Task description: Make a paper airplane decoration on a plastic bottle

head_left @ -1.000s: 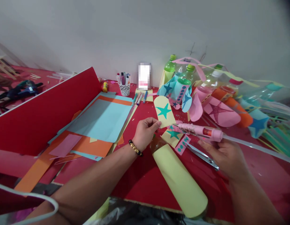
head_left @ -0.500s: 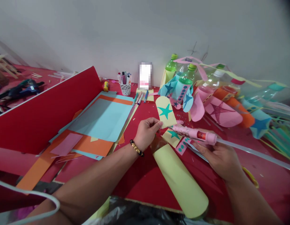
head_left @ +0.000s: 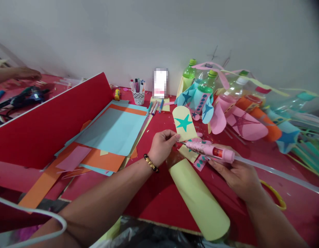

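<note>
one pale yellow paper tab [head_left: 185,122], round-topped, bearing a green star: we pinch its lower left corner between thumb and finger of our left hand [head_left: 164,146], above the red table [head_left: 149,199]. one pink glue gun [head_left: 213,151], clear stick trailing behind: our right hand [head_left: 236,177] grips it, nozzle near the tab's lower edge; whether they touch, we cannot tell. one yellow-wrapped bottle [head_left: 199,199], lying nearer us, between our forearms. one pink dotted strip [head_left: 200,164], just under the gun. leftward, blue sheets [head_left: 115,127]; behind, a marker cup [head_left: 138,98]; rightward, decorated bottles [head_left: 248,125]; far left, another person's hand [head_left: 29,73].
</note>
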`<action>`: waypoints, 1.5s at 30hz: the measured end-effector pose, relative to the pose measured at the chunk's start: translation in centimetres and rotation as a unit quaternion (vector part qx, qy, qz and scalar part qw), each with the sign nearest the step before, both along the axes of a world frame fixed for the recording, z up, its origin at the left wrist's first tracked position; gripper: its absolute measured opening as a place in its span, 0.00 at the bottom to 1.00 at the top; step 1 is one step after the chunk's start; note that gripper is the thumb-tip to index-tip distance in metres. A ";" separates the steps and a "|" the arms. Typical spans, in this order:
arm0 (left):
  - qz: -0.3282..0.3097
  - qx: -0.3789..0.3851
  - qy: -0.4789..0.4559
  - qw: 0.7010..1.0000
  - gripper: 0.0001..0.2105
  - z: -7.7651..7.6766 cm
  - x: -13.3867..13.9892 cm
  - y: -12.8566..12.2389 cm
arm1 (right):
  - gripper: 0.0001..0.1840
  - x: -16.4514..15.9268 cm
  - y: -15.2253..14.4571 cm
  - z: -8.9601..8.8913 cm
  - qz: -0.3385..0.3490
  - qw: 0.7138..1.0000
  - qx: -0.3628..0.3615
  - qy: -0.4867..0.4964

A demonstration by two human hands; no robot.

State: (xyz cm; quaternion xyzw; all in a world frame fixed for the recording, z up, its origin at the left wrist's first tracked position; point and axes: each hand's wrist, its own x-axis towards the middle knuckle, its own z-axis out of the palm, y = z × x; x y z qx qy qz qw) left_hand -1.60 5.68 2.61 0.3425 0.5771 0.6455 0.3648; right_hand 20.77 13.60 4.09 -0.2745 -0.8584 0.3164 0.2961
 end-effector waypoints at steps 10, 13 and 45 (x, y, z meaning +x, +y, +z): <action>0.007 -0.010 0.003 1.000 0.14 0.1 -0.2 0.0 | 0.14 1.7 1.7 0.9 -0.090 0.993 -0.076 -0.009; 0.011 -0.008 -0.006 1.000 0.14 0.0 -0.2 0.1 | 0.12 2.6 2.9 0.7 -0.117 0.983 -0.136 0.028; -0.071 -0.026 -0.015 0.997 0.17 -0.1 -0.8 0.2 | 0.18 4.8 6.6 1.2 -0.295 0.944 -0.146 -0.010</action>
